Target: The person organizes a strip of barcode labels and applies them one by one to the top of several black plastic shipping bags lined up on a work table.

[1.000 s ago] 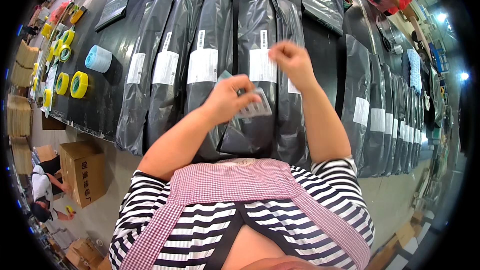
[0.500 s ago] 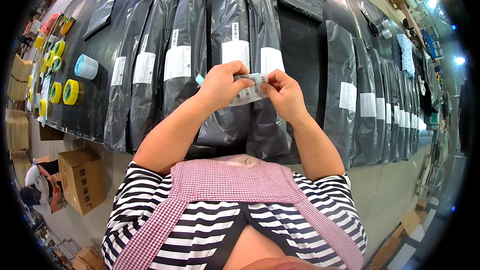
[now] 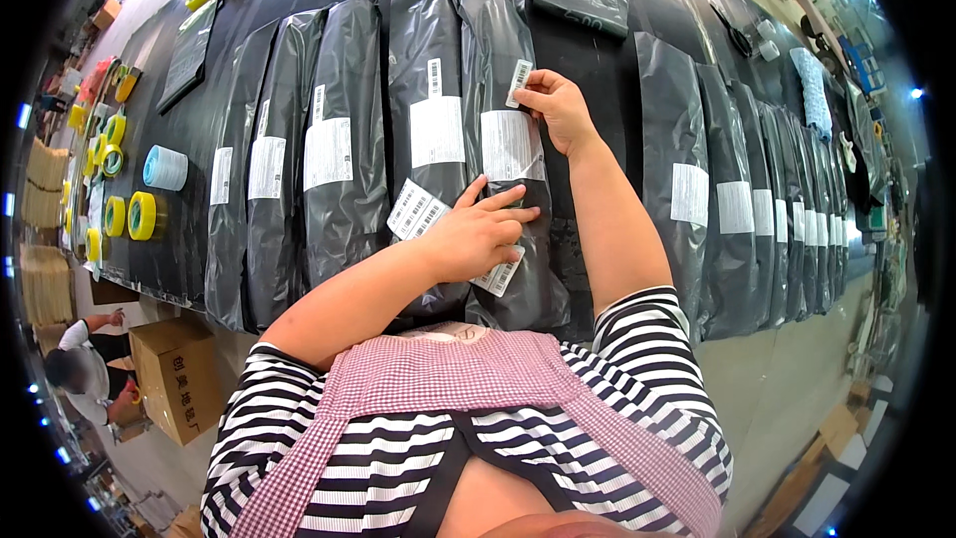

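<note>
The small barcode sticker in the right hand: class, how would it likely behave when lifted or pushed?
The barcode sticker, pinched by the right hand, looks paper-thin, so probably floppy and very light. It may cling rather than slide if pressed on the glossy black bag. Being flat, it should not roll.

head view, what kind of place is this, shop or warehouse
Most likely a packing or shipping workshop: rows of grey labelled mailer bags cover a long table, with tape rolls and a cardboard box alongside.
</note>
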`<action>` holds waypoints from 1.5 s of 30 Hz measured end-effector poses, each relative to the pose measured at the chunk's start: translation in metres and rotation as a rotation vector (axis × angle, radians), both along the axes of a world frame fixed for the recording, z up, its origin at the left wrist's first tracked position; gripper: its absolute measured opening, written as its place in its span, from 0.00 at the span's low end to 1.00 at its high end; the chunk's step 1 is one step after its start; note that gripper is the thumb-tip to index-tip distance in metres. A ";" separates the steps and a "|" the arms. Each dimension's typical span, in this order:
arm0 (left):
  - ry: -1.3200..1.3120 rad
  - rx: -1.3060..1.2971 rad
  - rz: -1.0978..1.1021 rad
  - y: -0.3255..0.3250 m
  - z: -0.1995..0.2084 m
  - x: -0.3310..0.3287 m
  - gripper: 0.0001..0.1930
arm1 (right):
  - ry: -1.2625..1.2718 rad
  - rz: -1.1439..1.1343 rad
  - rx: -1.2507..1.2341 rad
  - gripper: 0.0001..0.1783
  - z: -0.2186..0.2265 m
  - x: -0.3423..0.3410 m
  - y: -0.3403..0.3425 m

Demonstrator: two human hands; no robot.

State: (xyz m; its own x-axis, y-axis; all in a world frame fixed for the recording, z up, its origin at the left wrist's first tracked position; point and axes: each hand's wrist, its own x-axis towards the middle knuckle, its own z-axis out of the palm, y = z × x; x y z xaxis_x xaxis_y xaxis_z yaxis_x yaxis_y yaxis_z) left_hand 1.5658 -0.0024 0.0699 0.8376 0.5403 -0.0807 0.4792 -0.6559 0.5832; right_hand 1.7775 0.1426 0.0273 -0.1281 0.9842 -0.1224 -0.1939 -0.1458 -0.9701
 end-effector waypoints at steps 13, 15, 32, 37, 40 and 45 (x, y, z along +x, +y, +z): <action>-0.086 0.013 0.008 0.003 -0.004 0.001 0.14 | -0.153 0.002 0.150 0.14 -0.012 -0.011 0.000; -0.096 0.008 0.004 0.004 -0.005 0.001 0.14 | -0.331 -0.011 0.335 0.15 -0.017 -0.010 -0.004; -0.228 -0.140 0.097 0.018 -0.017 -0.007 0.11 | -0.233 -0.425 0.300 0.23 0.003 -0.018 -0.020; -0.563 -0.566 0.421 0.011 0.013 -0.001 0.08 | -0.120 0.026 0.011 0.14 0.063 -0.009 -0.190; -0.460 -0.420 0.356 0.006 0.025 0.011 0.10 | -0.132 -0.095 -0.025 0.12 0.066 -0.010 -0.223; -0.445 -0.426 0.304 -0.011 0.059 0.037 0.08 | -0.282 -0.252 0.050 0.10 0.084 0.004 -0.250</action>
